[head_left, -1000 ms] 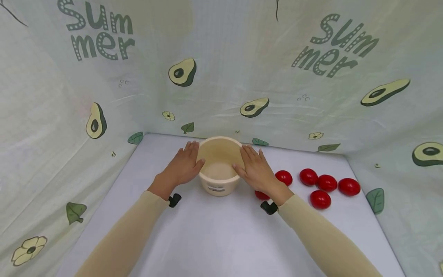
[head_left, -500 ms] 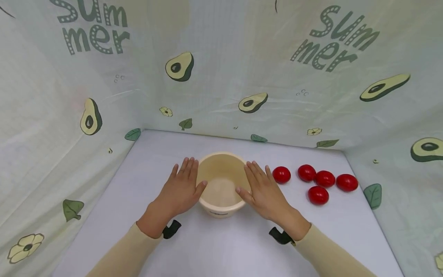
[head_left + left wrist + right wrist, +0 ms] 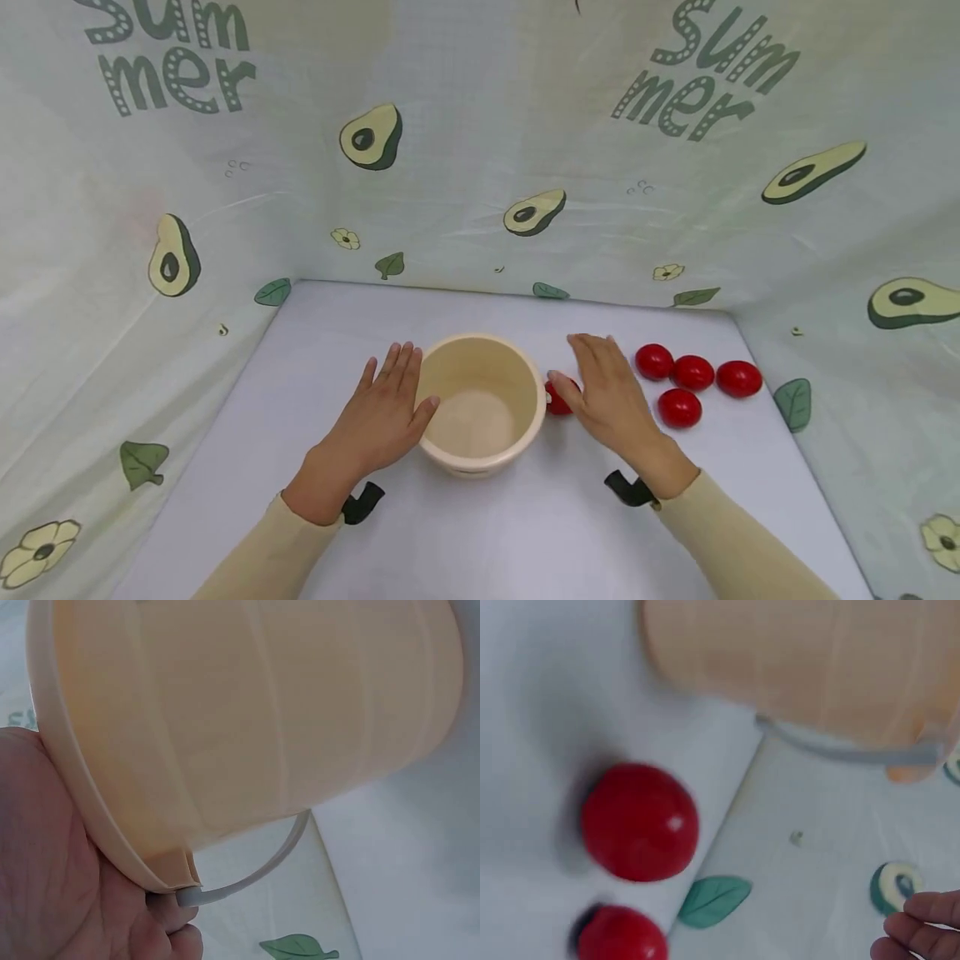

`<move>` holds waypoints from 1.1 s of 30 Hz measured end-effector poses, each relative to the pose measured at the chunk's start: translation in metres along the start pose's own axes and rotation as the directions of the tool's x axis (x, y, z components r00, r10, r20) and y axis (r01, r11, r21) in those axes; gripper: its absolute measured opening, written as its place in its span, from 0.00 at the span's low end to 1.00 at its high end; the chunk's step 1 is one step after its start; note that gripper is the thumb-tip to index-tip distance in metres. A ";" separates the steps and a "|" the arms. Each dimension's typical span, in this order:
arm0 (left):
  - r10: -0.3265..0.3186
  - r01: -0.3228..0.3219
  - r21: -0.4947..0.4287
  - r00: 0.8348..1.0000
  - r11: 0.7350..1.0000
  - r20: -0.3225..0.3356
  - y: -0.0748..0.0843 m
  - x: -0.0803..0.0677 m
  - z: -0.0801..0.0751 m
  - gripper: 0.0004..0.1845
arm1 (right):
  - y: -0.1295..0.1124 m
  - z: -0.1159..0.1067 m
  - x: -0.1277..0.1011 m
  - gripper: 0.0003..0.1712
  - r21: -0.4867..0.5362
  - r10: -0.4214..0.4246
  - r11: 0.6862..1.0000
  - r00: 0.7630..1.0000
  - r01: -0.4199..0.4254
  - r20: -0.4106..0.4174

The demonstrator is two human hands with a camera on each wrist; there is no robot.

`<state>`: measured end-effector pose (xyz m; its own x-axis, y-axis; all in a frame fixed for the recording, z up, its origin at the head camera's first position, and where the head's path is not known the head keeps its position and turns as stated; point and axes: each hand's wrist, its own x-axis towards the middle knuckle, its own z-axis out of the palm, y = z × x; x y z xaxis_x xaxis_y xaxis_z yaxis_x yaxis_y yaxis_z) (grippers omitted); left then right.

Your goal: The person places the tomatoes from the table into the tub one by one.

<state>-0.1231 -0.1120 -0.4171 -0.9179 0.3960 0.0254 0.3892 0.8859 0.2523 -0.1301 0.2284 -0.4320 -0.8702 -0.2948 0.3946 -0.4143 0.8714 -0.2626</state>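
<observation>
A cream plastic bucket stands upright and empty on the white table. My left hand lies flat against its left side with straight fingers; in the left wrist view the palm touches the rim of the bucket near its thin wire handle. My right hand hovers apart from the bucket's right side, fingers straight, holding nothing. A red tomato lies just under its thumb side, beside the bucket. The right wrist view shows this tomato, a second tomato and my fingertips.
Several more red tomatoes lie in a cluster at the right of the table. Avocado-print cloth walls close off the back and both sides.
Both hands drew the bucket nearer to me. Then my right hand came off the bucket and moved right, over the nearest tomato. My left hand stays on the bucket's side.
</observation>
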 end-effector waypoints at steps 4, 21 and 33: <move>-0.004 0.004 -0.010 1.000 1.000 -0.005 -0.004 -0.002 0.000 0.42 | 0.029 0.015 -0.005 0.45 -0.113 0.072 0.991 0.997 -0.068 0.033; -0.018 0.017 -0.039 1.000 0.999 -0.018 -0.005 -0.003 0.001 0.43 | 0.041 0.088 -0.012 0.43 -0.261 0.142 0.958 0.987 -0.118 0.076; 0.032 -0.032 -0.025 0.999 0.999 0.013 -0.008 0.002 -0.004 0.41 | 0.018 0.004 0.033 0.39 -0.275 0.022 0.959 0.990 -0.060 -0.141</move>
<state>-0.1285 -0.1188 -0.4150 -0.9039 0.4271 0.0207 0.4159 0.8668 0.2751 -0.1671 0.2326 -0.4277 -0.8329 -0.2174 0.5089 -0.2716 0.9618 -0.0335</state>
